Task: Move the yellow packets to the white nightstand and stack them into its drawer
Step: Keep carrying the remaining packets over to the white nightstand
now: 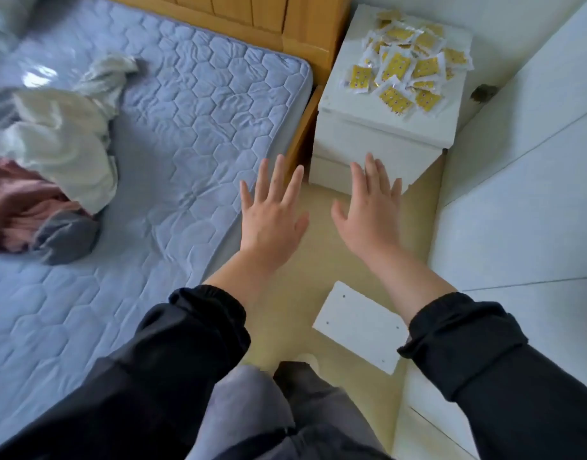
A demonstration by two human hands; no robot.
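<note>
Several yellow packets (405, 66) lie in a loose heap on top of the white nightstand (347, 74), which stands between the bed and the white wall. Its drawer fronts (368, 134) are closed. My left hand (272, 214) is stretched out flat with spread fingers, in the air over the floor in front of the nightstand. My right hand (368, 210) is also flat and spread, its fingertips level with the lower drawer front. Neither hand holds anything.
A bed with a quilted blue mattress (172, 154) fills the left; crumpled cream, pink and grey clothes (50, 161) lie on it. A loose white board (360, 327) with small holes lies on the beige floor by the white cabinet (531, 227) on the right.
</note>
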